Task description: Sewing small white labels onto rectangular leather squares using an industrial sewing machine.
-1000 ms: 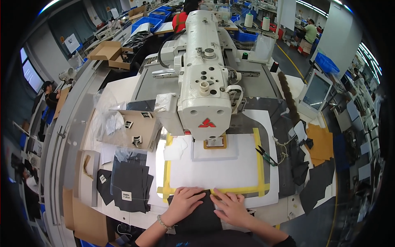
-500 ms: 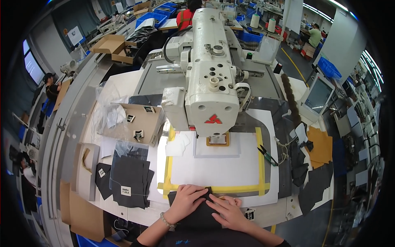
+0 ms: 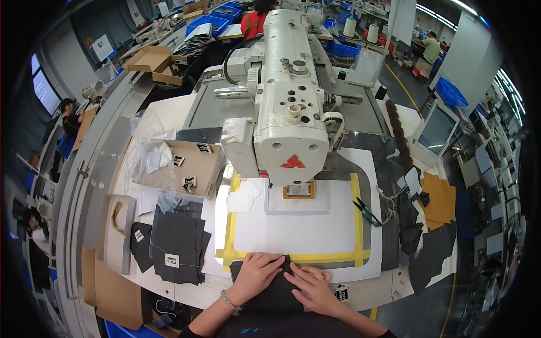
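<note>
A black fabric piece (image 3: 273, 296) lies at the table's front edge, in front of my body. My left hand (image 3: 256, 277) is closed on its upper part, with the fingers bent together and the tips near its top corner. Beside it, my right hand (image 3: 313, 287) rests on the same fabric with fingers stretched and the thumb apart. Its fingertips lie close to the left hand's. Both hands cover much of the upper edge. Beyond them stands a white sewing machine (image 3: 290, 127), its head over a clear plate (image 3: 272, 204) on a yellow-taped white sheet (image 3: 293, 234).
Left of the sheet are stacked black pieces (image 3: 179, 236) with a white label and a cardboard box (image 3: 194, 160) holding small labels. Green-handled snips (image 3: 369, 214) lie to the right, near orange-brown scraps (image 3: 438, 200) and a screen (image 3: 437, 130). Other people sit farther off.
My right hand's fingers have shifted very slightly on the fabric. My left hand has stayed almost in place, and the machine looks the same.
</note>
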The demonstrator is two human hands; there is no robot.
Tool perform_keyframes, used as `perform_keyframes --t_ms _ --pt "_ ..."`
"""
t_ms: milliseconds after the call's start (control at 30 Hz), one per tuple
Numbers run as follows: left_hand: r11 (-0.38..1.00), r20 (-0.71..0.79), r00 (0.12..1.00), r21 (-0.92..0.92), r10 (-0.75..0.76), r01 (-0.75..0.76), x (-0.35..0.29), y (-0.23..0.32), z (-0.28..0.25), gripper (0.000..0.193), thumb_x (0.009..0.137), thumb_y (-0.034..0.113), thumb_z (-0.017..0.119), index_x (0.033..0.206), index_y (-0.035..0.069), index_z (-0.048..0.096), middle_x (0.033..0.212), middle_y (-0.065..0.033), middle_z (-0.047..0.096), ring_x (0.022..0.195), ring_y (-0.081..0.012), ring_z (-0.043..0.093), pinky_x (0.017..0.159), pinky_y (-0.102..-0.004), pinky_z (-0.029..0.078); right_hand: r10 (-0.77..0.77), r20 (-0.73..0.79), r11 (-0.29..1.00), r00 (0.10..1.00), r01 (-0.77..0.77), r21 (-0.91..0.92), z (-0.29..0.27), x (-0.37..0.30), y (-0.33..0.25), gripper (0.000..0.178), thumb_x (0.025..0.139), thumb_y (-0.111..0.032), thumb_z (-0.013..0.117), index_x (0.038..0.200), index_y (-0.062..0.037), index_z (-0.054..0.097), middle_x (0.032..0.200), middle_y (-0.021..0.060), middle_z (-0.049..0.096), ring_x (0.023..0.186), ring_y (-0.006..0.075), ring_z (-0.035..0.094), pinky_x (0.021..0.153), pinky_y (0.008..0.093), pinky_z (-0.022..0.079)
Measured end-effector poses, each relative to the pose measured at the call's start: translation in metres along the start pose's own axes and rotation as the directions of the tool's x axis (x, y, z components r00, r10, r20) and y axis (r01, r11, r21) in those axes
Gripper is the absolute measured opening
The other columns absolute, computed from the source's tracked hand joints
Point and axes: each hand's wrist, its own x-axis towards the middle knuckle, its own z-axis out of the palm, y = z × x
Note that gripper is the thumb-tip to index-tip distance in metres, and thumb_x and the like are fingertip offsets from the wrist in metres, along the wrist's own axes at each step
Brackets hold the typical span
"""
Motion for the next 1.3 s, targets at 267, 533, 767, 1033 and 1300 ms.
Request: perform_keyframes --t_ms 267,533,767,1033,1300 --pt "1.000 -0.042 0.999 -0.008 0.019 -0.019 0.007 0.000 0.002 0.022 0.077 0.008 0.074 0.097 0.010 0.068 0.107 -0.0017 0.065 0.094 -0.0198 0.060 0.082 -0.0342 0.043 0.005 0.008 1.000 1.000 -0.005 0.008 -0.001 0.000 -0.001 0.047 0.089 -0.024 0.063 0.135 -0.0197 0.057 0.148 0.0026 0.046 0.113 0.0210 0.047 0.093 0.0354 0.027" --pt "0.998 -0.046 0.998 -0.055 0.040 -0.042 0.009 0.000 -0.007 0.018 0.078 0.003 0.071 0.092 0.010 0.063 0.104 -0.0013 0.065 0.091 -0.0209 0.060 0.081 -0.0338 0.042 -0.019 -0.053 0.996 0.998 0.015 -0.088 -0.013 0.002 0.005 0.042 0.086 -0.024 0.065 0.128 -0.0276 0.063 0.142 0.0003 0.051 0.112 0.0167 0.049 0.091 0.0358 0.028" --pt "0.964 -0.125 0.973 -0.160 0.194 -0.213 0.018 0.003 -0.017 0.021 0.077 0.001 0.070 0.096 0.008 0.062 0.092 -0.0028 0.064 0.086 -0.0223 0.061 0.076 -0.0337 0.044 -0.298 -0.041 0.954 0.954 0.296 -0.047 -0.003 0.010 -0.007 0.050 0.085 -0.016 0.066 0.134 -0.0271 0.058 0.111 0.0078 0.061 0.091 0.0174 0.059 0.081 0.0306 0.039" --pt "0.927 -0.280 0.890 0.003 0.361 -0.376 0.072 0.035 -0.030 0.053 0.074 0.028 0.081 0.119 0.010 0.059 0.126 -0.0107 0.057 0.119 -0.0293 0.056 0.094 -0.0411 0.040 0.317 -0.303 0.928 0.899 -0.227 0.297 -0.032 0.017 0.015 0.054 0.089 -0.004 0.061 0.140 0.0004 0.045 0.104 0.0204 0.064 0.085 0.0292 0.064 0.079 0.0360 0.050" --pt "0.841 0.128 0.883 0.269 0.453 -0.470 0.098 0.006 0.051 0.046 0.078 0.019 0.067 0.122 0.008 0.057 0.115 -0.0125 0.062 0.109 -0.0268 0.060 0.099 -0.0385 0.045 0.685 -0.270 0.387 0.677 -0.023 0.922 -0.063 0.031 0.075 0.079 0.081 0.015 0.060 0.151 -0.0025 0.026 0.145 0.0151 0.042 0.124 0.0192 0.049 0.101 0.0283 0.043"
